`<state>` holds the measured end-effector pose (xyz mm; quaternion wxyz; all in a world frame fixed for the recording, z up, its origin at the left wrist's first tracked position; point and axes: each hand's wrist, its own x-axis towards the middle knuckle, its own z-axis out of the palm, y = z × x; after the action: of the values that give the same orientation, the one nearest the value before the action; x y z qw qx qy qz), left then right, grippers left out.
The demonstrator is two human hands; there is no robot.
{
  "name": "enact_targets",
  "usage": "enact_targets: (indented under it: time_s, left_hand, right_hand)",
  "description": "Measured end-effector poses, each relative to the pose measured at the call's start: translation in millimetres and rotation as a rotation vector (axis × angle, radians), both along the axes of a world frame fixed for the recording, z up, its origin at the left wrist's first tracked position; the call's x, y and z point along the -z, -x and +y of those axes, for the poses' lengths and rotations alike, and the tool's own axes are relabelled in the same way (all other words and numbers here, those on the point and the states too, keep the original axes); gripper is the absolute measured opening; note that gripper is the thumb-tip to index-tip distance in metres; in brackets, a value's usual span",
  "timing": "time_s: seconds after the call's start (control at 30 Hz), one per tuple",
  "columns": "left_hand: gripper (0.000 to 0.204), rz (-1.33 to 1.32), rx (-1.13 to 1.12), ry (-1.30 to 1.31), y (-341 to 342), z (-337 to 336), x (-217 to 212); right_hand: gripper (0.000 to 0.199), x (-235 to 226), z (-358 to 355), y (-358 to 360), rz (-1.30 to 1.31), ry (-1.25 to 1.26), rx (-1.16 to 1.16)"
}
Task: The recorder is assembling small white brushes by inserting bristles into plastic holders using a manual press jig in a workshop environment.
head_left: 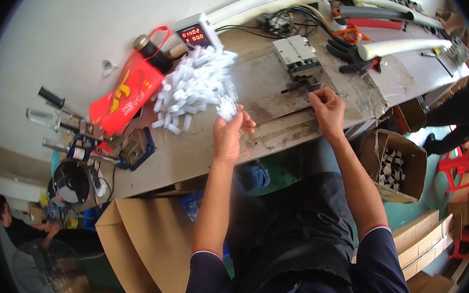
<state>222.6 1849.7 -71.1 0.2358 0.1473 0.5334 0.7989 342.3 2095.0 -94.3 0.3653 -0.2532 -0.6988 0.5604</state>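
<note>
In the left hand [228,137], between thumb and bent fingers, I see a translucent white piece [226,109]. Right hand [329,111]: fingertips drawn together beside the grey bench device [297,54]; contents I cannot determine. Beyond: white pile [191,81].

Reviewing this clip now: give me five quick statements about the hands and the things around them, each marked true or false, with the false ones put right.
1. The left hand is at the edge of the heap of white pieces. True.
2. The right hand is inside a cardboard carton. False: it is above the worktop, close to the pale box-shaped device.
3. The digits on the display unit are lit red. True.
4. The red bag lies to the right of the white heap. False: it lies to the left.
5. The open carton at the right holds black and white pieces. True.
</note>
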Motion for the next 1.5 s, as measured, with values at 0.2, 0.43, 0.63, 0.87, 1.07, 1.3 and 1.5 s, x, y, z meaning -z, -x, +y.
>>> enact_targets:
  time_s: [0.2, 0.43, 0.63, 0.87, 1.07, 1.3, 1.5]
  left_hand:
    - [0.02, 0.244, -0.584, 0.009, 22.7, -57.1, 7.3]
    - [0.021, 0.134, -1.158, -0.073, 49.4, -136.2, 28.7]
    - [0.022, 0.117, -1.15, -0.046, 54.7, -134.8, 33.3]
    - [0.024, 0.104, -1.121, -0.047, 56.8, -128.8, 33.5]
    - [0.023, 0.076, -1.155, -0.049, 57.8, -140.6, 42.0]
    - [0.022, 0.196, -1.048, -0.017, 51.1, -126.0, 31.5]
    - [0.029, 0.407, -0.664, 0.022, 27.2, -22.2, 8.1]
  right_hand:
    - [0.015, 0.3, -16.6, 3.7, -0.075, -0.245, 0.029]
    - [0.007, -27.9, -164.1, 76.9, 0.056, -0.643, -0.434]
    - [0.014, -26.3, -265.8, 160.2, -0.118, -0.87, -0.553]
    - [0.016, -31.2, -273.9, 186.9, -0.342, -0.985, -0.593]
    - [0.011, -48.1, -233.4, 134.3, -0.369, -0.641, -0.56]
    - [0.021, -27.6, -74.6, 2.3, -0.272, -0.141, -0.332]
    - [0.019, -19.4, -1.2, -23.5, -0.35, -0.236, -0.034]
